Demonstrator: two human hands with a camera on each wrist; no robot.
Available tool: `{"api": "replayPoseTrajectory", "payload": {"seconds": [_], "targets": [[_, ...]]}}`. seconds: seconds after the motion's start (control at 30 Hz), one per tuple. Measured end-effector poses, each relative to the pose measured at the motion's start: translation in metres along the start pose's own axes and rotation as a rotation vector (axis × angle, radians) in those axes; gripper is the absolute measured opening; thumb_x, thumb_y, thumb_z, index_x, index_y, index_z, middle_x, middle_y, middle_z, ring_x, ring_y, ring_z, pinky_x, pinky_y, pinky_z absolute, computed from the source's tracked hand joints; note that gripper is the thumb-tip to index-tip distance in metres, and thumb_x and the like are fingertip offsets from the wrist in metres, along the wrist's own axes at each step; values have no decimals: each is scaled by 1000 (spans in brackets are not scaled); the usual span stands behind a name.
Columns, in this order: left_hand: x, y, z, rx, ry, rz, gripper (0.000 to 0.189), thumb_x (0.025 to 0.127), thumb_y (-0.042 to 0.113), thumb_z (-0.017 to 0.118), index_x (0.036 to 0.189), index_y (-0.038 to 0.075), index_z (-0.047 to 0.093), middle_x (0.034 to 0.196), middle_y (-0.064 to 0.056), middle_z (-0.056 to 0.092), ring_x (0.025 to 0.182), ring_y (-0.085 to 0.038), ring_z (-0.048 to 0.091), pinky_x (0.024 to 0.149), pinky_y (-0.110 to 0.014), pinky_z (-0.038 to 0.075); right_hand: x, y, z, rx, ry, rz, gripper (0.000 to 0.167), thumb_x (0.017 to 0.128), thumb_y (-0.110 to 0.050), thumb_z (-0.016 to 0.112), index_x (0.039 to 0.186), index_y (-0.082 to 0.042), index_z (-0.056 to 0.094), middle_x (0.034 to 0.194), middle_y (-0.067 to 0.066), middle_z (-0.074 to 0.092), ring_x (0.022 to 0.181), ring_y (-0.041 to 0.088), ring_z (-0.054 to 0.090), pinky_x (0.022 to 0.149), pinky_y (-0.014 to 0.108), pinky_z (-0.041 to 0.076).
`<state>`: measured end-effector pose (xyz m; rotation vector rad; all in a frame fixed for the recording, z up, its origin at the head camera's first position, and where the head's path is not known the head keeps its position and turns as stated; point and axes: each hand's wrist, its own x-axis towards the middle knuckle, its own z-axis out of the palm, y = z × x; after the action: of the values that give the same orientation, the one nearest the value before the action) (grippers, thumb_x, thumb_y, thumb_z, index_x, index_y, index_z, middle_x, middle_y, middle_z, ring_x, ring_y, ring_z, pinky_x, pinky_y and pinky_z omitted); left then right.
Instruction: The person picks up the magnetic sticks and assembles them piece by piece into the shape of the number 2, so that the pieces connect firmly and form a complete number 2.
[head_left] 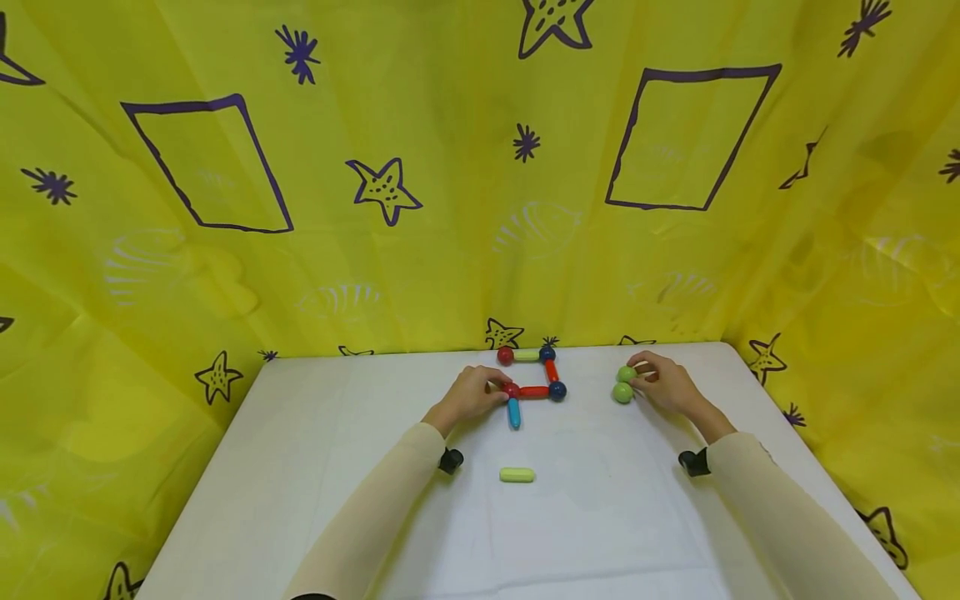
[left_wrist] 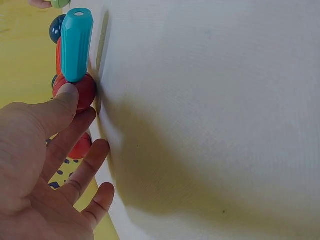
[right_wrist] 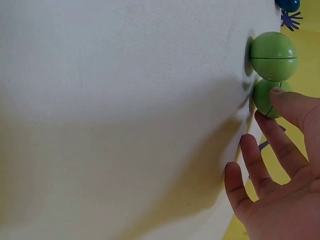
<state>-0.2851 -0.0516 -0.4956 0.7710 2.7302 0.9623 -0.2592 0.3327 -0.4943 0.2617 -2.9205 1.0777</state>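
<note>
My left hand [head_left: 468, 394] pinches a red ball [head_left: 512, 389] between thumb and index finger; its other fingers are spread in the left wrist view. From that ball a light blue rod [head_left: 514, 413] points toward me, and a red rod [head_left: 535, 392] runs right to a dark blue ball [head_left: 557, 390]. A second red rod [head_left: 552, 372] leads back to another dark blue ball [head_left: 547, 354], then a yellow-green rod [head_left: 527, 355] and a red ball [head_left: 506, 356]. My right hand [head_left: 667, 383] pinches the farther green ball [right_wrist: 265, 100]; the nearer green ball [right_wrist: 273, 56] touches it.
A loose yellow-green rod [head_left: 517, 475] lies on the white tabletop [head_left: 585, 525], nearer to me, between my forearms. A yellow patterned curtain [head_left: 450, 275] hangs directly behind the table's back edge and along both sides. Small black cameras [head_left: 451, 461] sit at both wrists.
</note>
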Motion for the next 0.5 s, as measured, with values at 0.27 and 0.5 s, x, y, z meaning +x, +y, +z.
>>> {"api": "replayPoseTrajectory", "payload": {"seconds": [0.27,0.5], "targets": [[0,0,1,3,3,4,24,98,19,72,121,13,76,113,-1,75,88,-16,55,86,-32,43,-5,-1,-4,-8,-6,10,25,97,-13,71,119,-4,63,120,29,68,104,47,66,90,60,52],[-1,0,0,-6,5,9,24,98,18,72,121,13,76,113,-1,75,90,-17,55,87,-33,44,-13,-2,-10,-12,-14,3,23,96,-11,72,117,-3,64,118,29,68,101,46,67,86,56,55]]}}
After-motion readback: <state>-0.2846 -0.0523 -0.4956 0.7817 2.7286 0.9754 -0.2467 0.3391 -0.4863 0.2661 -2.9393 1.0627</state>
